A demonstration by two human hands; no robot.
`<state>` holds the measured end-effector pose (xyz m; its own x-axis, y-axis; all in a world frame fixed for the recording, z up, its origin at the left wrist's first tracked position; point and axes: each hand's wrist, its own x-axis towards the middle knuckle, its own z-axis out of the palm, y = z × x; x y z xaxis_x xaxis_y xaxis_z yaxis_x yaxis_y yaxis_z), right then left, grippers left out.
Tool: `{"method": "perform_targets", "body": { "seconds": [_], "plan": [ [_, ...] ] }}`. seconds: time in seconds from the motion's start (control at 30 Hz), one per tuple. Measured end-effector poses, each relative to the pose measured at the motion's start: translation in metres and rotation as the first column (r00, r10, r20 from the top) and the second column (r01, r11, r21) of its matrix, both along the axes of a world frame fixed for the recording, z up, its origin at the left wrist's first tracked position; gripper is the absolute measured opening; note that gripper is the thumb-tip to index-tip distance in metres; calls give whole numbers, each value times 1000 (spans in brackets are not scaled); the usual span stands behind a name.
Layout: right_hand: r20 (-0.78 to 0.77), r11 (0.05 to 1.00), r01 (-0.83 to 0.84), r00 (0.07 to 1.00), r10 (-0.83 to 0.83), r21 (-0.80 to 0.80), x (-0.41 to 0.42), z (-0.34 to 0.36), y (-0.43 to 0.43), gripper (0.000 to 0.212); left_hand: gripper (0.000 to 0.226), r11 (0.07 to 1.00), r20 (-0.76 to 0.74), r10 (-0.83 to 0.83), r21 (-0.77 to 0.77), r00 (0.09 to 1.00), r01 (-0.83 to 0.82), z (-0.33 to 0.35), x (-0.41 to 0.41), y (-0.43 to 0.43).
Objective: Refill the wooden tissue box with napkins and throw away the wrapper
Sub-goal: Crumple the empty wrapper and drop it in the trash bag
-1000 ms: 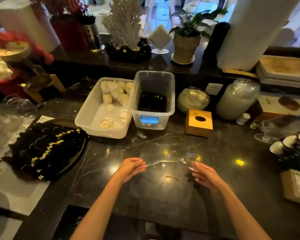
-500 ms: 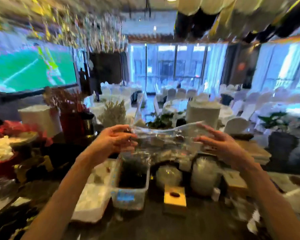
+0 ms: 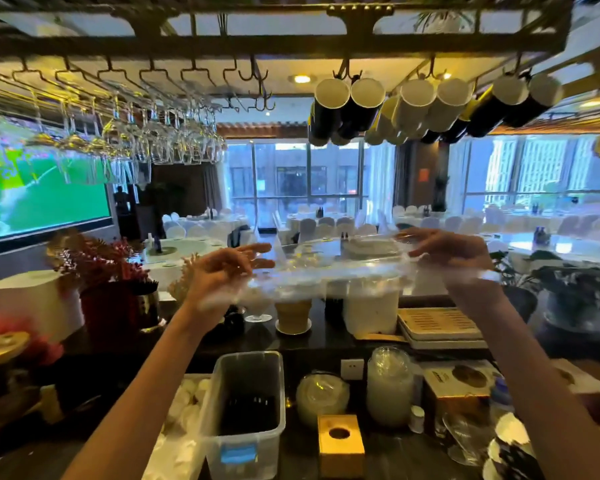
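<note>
Up in front of my face, well above the dark tabletop [image 3: 388, 455], is where everything sits now. A second ago both my hands were down low, stretching the clear crinkly plastic wrapper [image 3: 326, 275] just over the stone. Now they've come up to eye level, and my view has tilted up with them, so I'm looking past the wrapper into the dining room.

Going left to right: my left hand [image 3: 222, 271] is pinched shut on the left end of the wrapper, thumb and fingers closed on the film. The wrapper is pulled out into a long flat band between my hands, and it looks empty as far as I can tell through the glare. My right hand [image 3: 447, 254] is clamped on the right end the same way. There's some motion blur, so I can't make out the exact finger placement.

Down below, the small square wooden tissue box with the round hole on top [image 3: 340, 445] is sitting on the tabletop, just right of the clear plastic bin with the blue label [image 3: 246, 427]. I can't see inside the box from here.

My take: with the wrapper up off the tabletop and looking empty, the refill part seems done, and what's left is balling this thing up and binning it. No trash can in view, though.
</note>
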<state>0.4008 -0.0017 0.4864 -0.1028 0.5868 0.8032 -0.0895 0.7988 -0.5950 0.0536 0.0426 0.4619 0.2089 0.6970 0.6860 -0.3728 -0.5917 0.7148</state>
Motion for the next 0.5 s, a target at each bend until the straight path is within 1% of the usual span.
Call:
{"method": "perform_targets", "body": {
  "seconds": [0.07, 0.1, 0.13, 0.17, 0.2, 0.23, 0.3, 0.33, 0.43, 0.5],
  "plan": [
    [-19, 1000, 21, 1000, -21, -17, -9, 2, 2, 86, 40, 999, -9, 37, -33, 999, -37, -1, -3, 5],
    [-24, 998, 54, 998, -55, -37, -9, 2, 4, 87, 37, 998, 0, 44, -50, 999, -44, -1, -3, 7],
    [-14, 995, 79, 997, -80, -56, -11, 3, 6, 82, 40, 997, 13, 47, -58, 999, -46, -2, -5, 8],
    [12, 994, 93, 996, -92, -64, -12, 6, 7, 69, 45, 997, 24, 42, -66, 999, -40, 0, -6, 9],
    [69, 993, 93, 994, -88, -68, -12, 7, 7, 53, 48, 997, 37, 30, -77, 999, -27, 2, -8, 9],
    [134, 993, 58, 990, -44, -103, -10, 7, 8, 45, 49, 996, 48, 19, -83, 999, -15, 4, -9, 8],
    [206, 978, 15, 978, 28, -206, -7, 7, 12, 56, 48, 997, 64, 25, -80, 998, -20, 10, -12, 8],
    [217, 973, 25, 976, 27, -231, -7, 6, 14, 55, 50, 997, 62, 29, -73, 998, -24, 11, -15, 9],
    [197, 976, 88, 979, -48, -198, -13, 2, 18, 40, 50, 997, 21, 10, -72, 1000, -8, 10, -24, 14],
    [120, 978, 108, 989, -87, -180, -16, 1, 21, 41, 41, 996, 4, -61, -69, 998, 61, 9, -30, 17]
  ]
}}
